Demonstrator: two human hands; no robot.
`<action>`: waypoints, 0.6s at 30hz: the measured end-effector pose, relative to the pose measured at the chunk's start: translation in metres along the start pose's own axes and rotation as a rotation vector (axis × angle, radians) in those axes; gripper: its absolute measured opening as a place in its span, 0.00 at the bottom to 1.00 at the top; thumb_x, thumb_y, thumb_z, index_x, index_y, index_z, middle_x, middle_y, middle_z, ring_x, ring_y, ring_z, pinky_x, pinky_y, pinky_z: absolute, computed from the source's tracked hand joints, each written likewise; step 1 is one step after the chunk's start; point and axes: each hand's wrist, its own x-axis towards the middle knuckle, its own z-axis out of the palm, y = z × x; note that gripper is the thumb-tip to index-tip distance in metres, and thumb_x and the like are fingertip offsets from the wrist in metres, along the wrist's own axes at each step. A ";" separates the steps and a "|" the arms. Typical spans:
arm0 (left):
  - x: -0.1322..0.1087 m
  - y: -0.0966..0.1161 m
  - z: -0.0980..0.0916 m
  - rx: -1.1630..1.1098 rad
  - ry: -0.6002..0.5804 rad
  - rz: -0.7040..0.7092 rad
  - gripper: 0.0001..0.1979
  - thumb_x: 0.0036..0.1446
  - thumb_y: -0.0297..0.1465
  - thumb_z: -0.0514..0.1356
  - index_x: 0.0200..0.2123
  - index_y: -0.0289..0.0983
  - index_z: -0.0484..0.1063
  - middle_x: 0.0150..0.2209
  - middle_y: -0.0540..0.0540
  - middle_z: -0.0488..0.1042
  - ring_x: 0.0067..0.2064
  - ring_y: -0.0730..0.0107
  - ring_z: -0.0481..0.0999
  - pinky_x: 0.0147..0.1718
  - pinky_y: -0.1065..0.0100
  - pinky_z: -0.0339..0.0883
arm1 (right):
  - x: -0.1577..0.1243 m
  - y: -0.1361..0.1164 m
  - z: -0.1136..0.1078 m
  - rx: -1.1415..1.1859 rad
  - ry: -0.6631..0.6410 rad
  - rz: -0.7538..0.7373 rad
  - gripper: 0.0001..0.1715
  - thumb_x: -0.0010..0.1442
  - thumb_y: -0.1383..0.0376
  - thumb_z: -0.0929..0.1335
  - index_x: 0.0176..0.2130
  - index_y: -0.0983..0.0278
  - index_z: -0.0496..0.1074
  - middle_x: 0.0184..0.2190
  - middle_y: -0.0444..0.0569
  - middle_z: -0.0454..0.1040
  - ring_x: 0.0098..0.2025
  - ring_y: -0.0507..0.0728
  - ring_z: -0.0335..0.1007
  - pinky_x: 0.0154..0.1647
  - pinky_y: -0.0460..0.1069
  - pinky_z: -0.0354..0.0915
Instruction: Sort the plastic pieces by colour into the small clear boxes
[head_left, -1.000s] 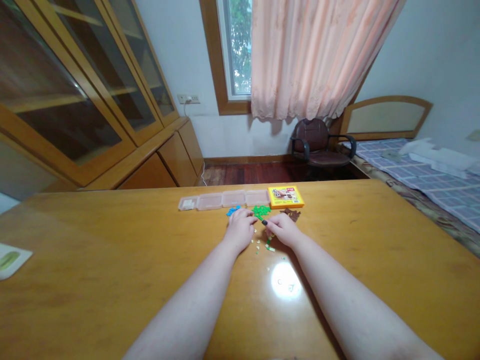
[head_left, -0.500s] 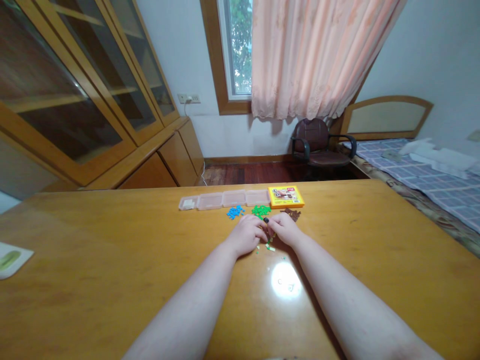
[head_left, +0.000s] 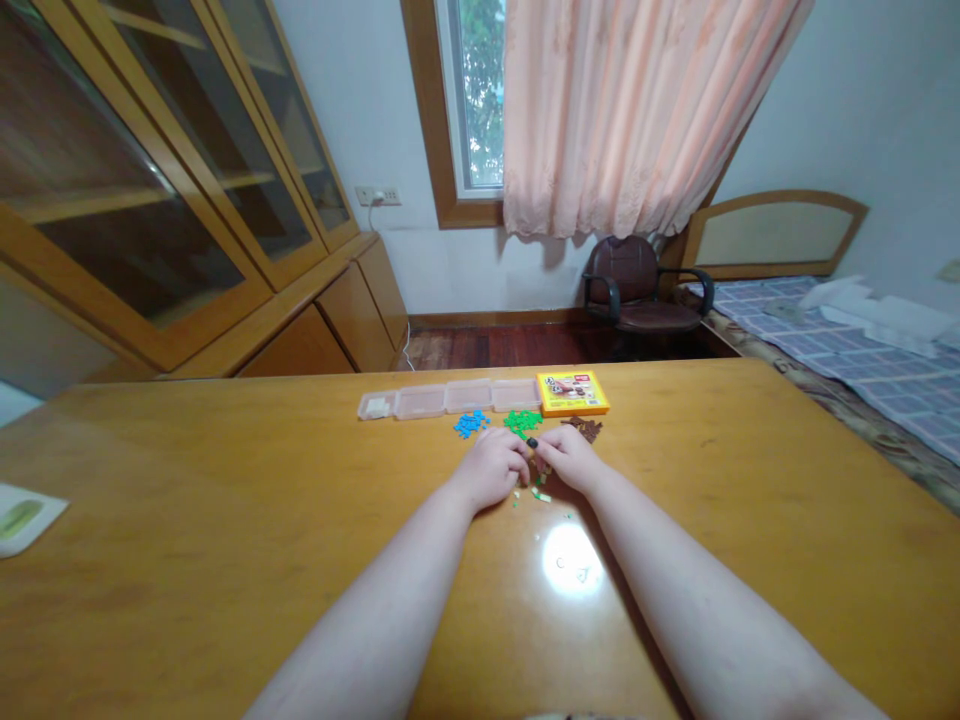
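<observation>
My left hand (head_left: 491, 468) and my right hand (head_left: 571, 458) meet over the table, fingertips almost touching. Between them sits a small black piece (head_left: 532, 442), pinched by the fingers of both hands. Just beneath lie a few small cream and green pieces (head_left: 541, 495), partly covered by the fingers. Beyond my hands are a pile of small blue pieces (head_left: 471, 424), a green pile (head_left: 523, 421) and a brown pile (head_left: 588, 430); the right hand hides part of the brown one.
Clear plastic trays (head_left: 421, 402) stand in a row along the far side of the table (head_left: 300, 540), ending at a yellow box (head_left: 574, 394). A white object with a green oval (head_left: 22, 518) lies at the left edge. An office chair (head_left: 634, 285) stands beyond.
The fingers of my left hand have drawn in slightly. Both hands otherwise keep their place around the black piece.
</observation>
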 end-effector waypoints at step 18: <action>-0.001 -0.003 0.003 0.040 0.021 -0.082 0.13 0.52 0.22 0.57 0.25 0.44 0.78 0.32 0.50 0.74 0.41 0.67 0.67 0.45 0.62 0.57 | -0.001 0.001 0.002 0.007 0.002 0.020 0.33 0.63 0.53 0.58 0.15 0.66 0.68 0.13 0.46 0.69 0.19 0.50 0.64 0.24 0.44 0.58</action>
